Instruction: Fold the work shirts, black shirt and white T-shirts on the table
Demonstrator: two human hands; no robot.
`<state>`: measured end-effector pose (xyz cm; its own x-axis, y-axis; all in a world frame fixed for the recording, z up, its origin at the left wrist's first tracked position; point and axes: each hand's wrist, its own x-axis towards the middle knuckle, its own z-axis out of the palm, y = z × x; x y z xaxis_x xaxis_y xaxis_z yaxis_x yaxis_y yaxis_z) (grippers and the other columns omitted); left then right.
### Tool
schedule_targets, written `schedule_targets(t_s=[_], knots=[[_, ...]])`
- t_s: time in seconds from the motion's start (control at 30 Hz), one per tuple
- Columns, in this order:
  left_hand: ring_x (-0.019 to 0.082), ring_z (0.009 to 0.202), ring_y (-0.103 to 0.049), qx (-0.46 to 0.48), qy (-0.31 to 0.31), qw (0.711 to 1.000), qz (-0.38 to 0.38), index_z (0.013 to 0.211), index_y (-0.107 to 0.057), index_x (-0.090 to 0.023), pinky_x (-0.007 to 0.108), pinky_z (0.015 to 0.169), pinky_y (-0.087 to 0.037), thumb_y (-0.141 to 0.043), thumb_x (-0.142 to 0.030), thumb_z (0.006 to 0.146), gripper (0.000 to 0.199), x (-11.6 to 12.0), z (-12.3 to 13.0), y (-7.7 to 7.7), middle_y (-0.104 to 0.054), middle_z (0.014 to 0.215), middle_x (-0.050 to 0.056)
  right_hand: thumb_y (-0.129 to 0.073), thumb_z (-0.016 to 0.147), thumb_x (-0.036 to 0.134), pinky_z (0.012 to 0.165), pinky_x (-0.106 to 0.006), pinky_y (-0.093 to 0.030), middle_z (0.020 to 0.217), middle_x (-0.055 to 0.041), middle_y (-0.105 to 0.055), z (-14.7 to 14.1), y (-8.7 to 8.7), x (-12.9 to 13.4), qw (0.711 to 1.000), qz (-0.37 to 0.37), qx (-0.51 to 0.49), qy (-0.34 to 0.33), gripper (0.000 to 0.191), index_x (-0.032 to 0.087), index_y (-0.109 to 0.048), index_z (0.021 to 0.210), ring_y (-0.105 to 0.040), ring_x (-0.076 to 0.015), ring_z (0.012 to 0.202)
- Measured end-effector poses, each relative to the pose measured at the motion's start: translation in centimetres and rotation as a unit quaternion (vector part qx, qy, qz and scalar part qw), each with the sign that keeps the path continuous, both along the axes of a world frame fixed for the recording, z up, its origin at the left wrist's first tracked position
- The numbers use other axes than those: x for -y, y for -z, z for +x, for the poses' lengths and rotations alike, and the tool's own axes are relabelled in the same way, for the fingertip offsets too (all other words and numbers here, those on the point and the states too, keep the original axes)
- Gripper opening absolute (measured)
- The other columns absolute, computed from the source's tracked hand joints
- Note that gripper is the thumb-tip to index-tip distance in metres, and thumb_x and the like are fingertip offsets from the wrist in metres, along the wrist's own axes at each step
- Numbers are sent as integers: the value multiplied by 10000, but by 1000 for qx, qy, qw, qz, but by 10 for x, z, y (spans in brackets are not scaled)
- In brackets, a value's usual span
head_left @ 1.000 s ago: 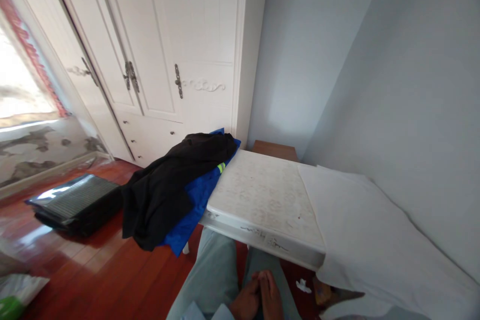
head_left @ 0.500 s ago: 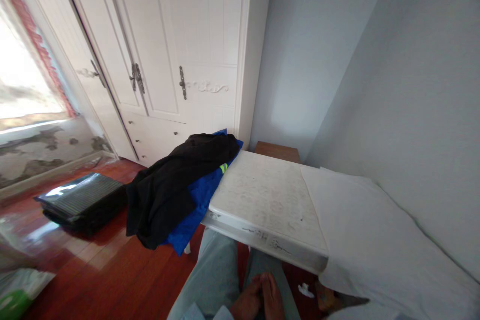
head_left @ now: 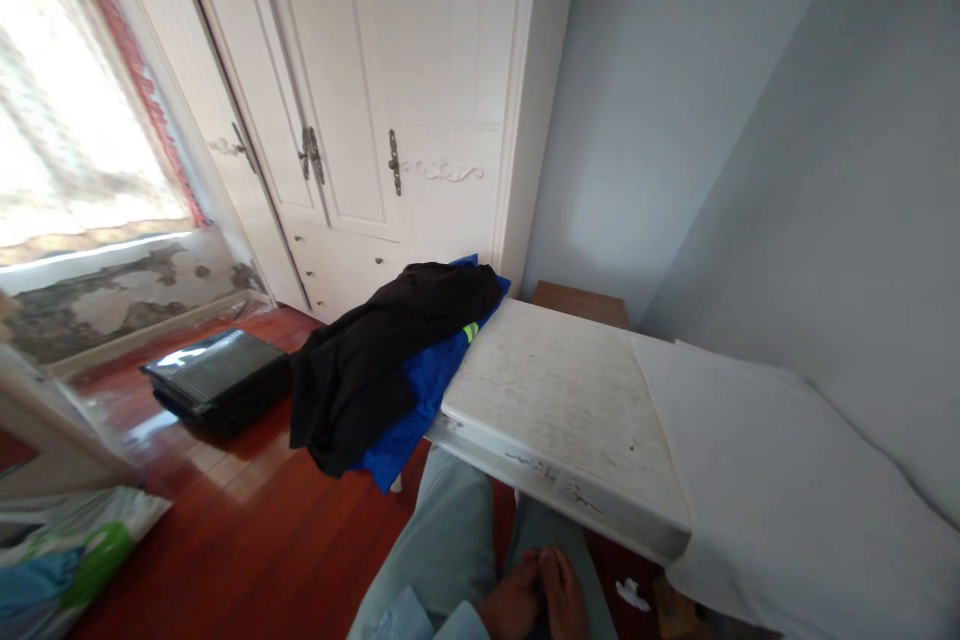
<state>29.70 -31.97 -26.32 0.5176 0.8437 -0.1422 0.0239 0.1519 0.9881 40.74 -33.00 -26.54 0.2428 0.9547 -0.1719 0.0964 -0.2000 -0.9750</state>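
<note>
Against the earlier frames, my view has swung left: the wardrobe (head_left: 450, 40) and black case (head_left: 217, 380) sit further right, and more of the plastic bag (head_left: 150, 512) shows at the lower left. My left hand (head_left: 516, 603) and right hand (head_left: 564, 592) stay together low over my trousers (head_left: 446, 540), their fingers folded against each other; whether anything lies between them I cannot tell. The white bench (head_left: 562, 410) lies just beyond my fingers, apart from them, its near edge over my legs. The black garment (head_left: 382, 350), with the blue garment (head_left: 424, 395) partly under it, drapes over the bench's left end, unmoved and well apart from my hands. White cloth (head_left: 772, 490) covers the right end.
</note>
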Motion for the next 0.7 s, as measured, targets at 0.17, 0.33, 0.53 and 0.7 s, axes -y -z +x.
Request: schedule_targets(t_s=[0.17, 0.33, 0.53, 0.7], knots=[[226, 854, -574, -13, -29, 999, -15, 849, -637, -210, 409, 867, -478, -601, -500, 851, 292, 1, 3, -8, -584, 788, 20, -610, 640, 855, 850, -383, -579, 900, -125, -786, 13, 2, -6, 998, -38, -33, -30, 703, 192, -750, 825, -736, -314, 897], [190, 655, -531, -63, -112, 991, 23, 680, -441, -226, 361, 702, -447, -493, -630, 866, 448, -2, -16, -24, -532, 621, 5, -679, 555, 843, 822, -409, -597, 903, -144, -784, 18, 8, -10, 998, -43, -52, -2, 699, 189, -763, 788, -741, -343, 884], [201, 674, -583, -38, -184, 975, 116, 719, -464, -225, 338, 692, -436, -408, -737, 912, 551, -13, -80, -131, -650, 675, 57, -694, 567, 822, 722, -451, -617, 924, -148, -780, 12, 20, -11, 987, -51, -144, 48, 658, 203, -716, 791, -739, -315, 726], [198, 738, -594, -86, -371, 889, 255, 725, -652, -184, 322, 746, -459, -437, -634, 966, 554, -40, -147, -247, -667, 740, 62, -735, 555, 794, 709, -430, -615, 880, -108, -772, 9, 21, -10, 980, -59, -180, 66, 642, 205, -689, 806, -731, -293, 720]])
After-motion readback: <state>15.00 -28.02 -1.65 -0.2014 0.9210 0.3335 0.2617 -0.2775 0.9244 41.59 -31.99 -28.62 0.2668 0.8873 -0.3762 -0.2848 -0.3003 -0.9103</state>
